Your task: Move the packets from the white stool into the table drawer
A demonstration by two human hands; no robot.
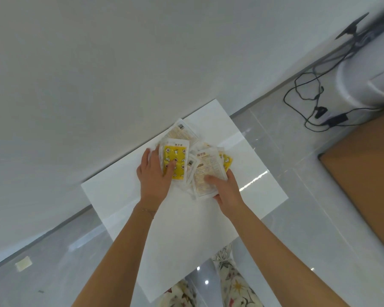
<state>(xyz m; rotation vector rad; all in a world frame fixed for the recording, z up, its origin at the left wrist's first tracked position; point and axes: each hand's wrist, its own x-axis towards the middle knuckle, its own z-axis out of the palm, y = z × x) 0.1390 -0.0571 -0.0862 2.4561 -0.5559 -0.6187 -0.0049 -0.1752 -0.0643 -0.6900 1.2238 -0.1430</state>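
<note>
Looking down, what is on the white stool (120, 196)? asks one.

A heap of packets (195, 160), says the other. They lie on the far part of the stool top, some on top of others.

What do the hands do?

The left hand (155, 173) holds a yellow packet (175, 160). Its thumb lies on the front and its fingers curl round the far side. The right hand (226, 187) holds a white packet (206, 173). Its thumb presses on top and its fingers go under the edge.

Are the two packets up in the air?

I cannot tell. They touch the heap, or are just over it.

Where does the stool stand?

On a shiny grey floor (286, 229), close to a white wall (120, 63).

What else is there?

Black cables (308, 96) lie on the floor at the far right. A brown wooden top (364, 162) shows at the right edge. Down low I see legs in flowery trousers (231, 284).

Do you see a drawer?

No, not from here.
</note>
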